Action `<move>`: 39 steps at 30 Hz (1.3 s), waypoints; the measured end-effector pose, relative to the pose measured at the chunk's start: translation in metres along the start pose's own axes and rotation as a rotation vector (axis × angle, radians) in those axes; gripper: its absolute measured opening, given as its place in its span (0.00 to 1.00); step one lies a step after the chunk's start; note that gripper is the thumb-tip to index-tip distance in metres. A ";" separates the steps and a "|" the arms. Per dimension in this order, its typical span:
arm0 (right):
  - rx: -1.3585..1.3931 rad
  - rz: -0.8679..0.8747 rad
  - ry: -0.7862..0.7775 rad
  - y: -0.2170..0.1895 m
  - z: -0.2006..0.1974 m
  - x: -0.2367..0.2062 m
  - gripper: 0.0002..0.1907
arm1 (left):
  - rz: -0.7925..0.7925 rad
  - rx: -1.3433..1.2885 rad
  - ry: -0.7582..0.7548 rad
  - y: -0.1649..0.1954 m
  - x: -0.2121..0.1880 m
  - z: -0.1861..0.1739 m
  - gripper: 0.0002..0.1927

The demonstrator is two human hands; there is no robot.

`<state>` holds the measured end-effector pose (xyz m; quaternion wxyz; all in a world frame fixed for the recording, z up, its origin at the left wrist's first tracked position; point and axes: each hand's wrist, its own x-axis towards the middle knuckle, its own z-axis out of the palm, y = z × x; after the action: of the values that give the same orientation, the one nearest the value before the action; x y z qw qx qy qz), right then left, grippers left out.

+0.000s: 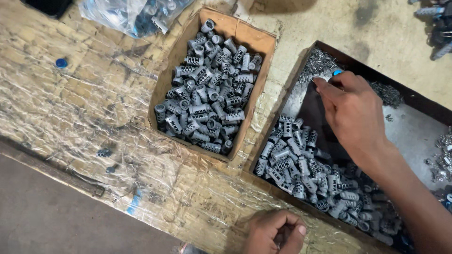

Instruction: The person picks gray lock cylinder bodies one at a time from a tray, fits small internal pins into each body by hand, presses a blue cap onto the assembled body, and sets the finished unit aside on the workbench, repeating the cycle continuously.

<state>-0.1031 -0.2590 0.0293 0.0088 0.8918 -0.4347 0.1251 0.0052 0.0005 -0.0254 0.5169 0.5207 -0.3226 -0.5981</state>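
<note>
My right hand reaches into a dark metal tray, its fingertips on a heap of tiny shiny metal pieces in the tray's far corner. A small blue bit shows just beyond the knuckles. Whether the fingers pinch anything is hidden. Under my forearm lies a pile of grey slotted metal cylinders. My left hand rests at the bottom edge of the view, fingers curled closed, with nothing visible in it.
A cardboard box full of the same grey cylinders stands left of the tray. A clear plastic bag of parts lies at the top left. More shiny pieces sit at the tray's right. The bench is covered in crinkled film.
</note>
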 end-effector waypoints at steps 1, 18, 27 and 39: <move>0.058 -0.020 -0.006 0.003 0.000 -0.002 0.12 | 0.009 0.006 -0.016 -0.004 0.001 0.000 0.07; 0.182 0.317 -0.006 -0.002 0.004 0.019 0.09 | 0.136 0.116 -0.057 -0.035 0.000 0.006 0.10; 0.429 0.535 -0.153 -0.023 -0.032 0.031 0.10 | -0.082 0.024 -0.004 -0.026 -0.003 0.003 0.05; 0.251 0.631 0.075 -0.128 -0.035 -0.288 0.11 | -0.434 -0.631 -0.140 0.020 -0.032 0.026 0.07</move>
<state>-0.1814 0.0472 0.0088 -0.1243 0.7022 -0.6698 0.2067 -0.0168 0.0222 0.0090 0.4899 0.3502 -0.0397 -0.7973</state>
